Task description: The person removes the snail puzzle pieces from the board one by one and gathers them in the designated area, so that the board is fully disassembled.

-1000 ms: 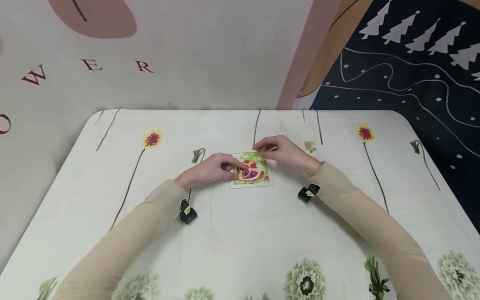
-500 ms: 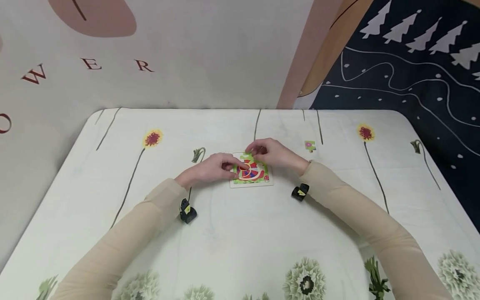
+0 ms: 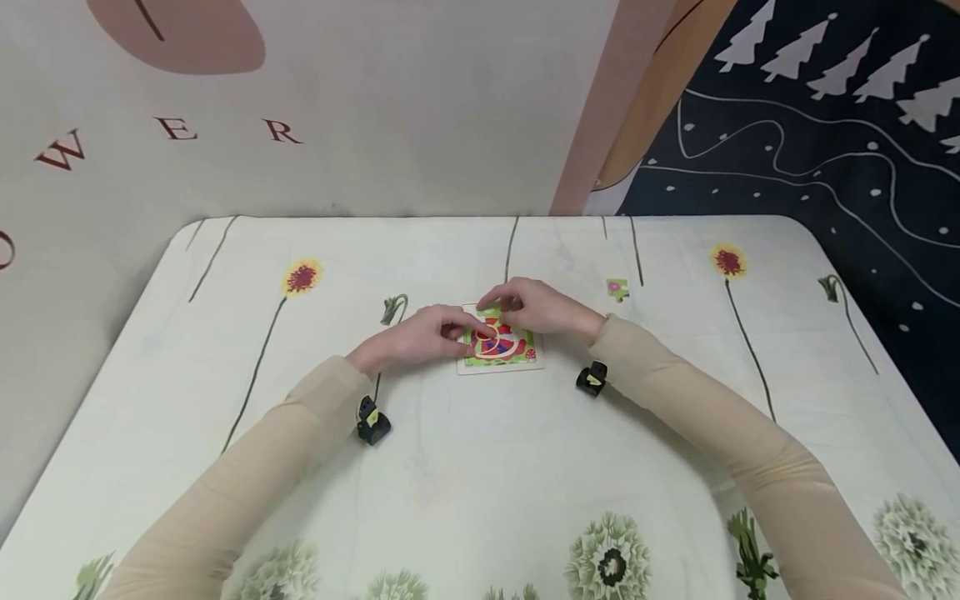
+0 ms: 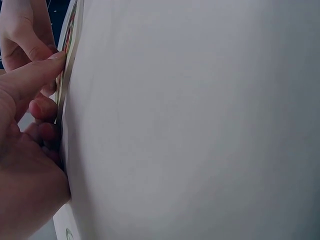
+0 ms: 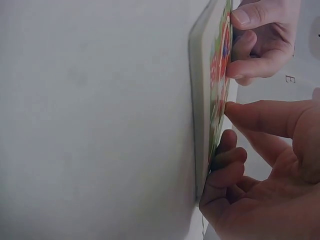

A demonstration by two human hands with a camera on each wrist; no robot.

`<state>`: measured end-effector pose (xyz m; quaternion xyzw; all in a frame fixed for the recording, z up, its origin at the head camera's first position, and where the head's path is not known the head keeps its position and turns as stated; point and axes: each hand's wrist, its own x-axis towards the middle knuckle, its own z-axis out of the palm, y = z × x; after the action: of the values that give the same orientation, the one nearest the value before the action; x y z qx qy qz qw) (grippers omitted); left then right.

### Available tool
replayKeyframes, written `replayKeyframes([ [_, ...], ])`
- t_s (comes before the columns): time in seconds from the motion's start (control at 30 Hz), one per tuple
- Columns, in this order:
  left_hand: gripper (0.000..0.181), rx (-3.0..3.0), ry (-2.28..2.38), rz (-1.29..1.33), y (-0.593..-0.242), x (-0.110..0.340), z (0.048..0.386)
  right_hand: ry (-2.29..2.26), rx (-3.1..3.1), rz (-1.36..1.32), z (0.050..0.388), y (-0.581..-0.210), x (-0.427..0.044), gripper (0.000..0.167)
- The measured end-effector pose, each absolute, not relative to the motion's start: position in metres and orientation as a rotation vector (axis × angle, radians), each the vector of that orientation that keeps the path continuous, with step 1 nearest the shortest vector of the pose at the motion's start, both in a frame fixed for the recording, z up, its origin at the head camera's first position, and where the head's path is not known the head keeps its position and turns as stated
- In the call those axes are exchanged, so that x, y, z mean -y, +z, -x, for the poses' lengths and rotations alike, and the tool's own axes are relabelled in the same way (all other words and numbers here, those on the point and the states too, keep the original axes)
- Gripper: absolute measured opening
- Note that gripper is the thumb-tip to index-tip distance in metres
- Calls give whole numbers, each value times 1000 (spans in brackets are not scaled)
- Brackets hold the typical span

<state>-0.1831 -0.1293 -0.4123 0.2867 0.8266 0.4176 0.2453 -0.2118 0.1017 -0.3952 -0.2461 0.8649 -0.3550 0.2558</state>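
Note:
A square picture puzzle board (image 3: pixel 501 367) with red, blue and green printing lies flat near the middle of the table. From its left side my left hand (image 3: pixel 420 337) rests on it, forefinger stretched over the picture and thumb near the left edge. My right hand (image 3: pixel 543 308) touches the board's upper part, thumb and forefinger apart. In the right wrist view, a fingertip of my right hand (image 5: pixel 275 160) meets the printed surface, with other fingers bent at the board's edge. Whether a piece lies under these fingertips is hidden.
A loose green puzzle piece (image 3: pixel 618 289) with a pink flower lies right of the board, beyond my right hand. The white tablecloth (image 3: pixel 465 467) has printed flowers. Behind the table stand a pale wall (image 3: pixel 420 108) and a dark panel with white trees.
My right hand has moved left along the board's upper part, from its upper right towards its upper left. My left hand has stayed nearly still on the board.

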Motion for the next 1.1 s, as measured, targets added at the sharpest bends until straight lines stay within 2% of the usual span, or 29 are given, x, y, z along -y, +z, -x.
replayKeyframes([
  [0.5,36,-2251,1107,-751,-409,129,183,-966,-2332,829,215,-397,-104,42],
  [1.1,42,-2286,1001,-784,-407,127,184,-1004,-2289,754,212,-394,-105,49],
])
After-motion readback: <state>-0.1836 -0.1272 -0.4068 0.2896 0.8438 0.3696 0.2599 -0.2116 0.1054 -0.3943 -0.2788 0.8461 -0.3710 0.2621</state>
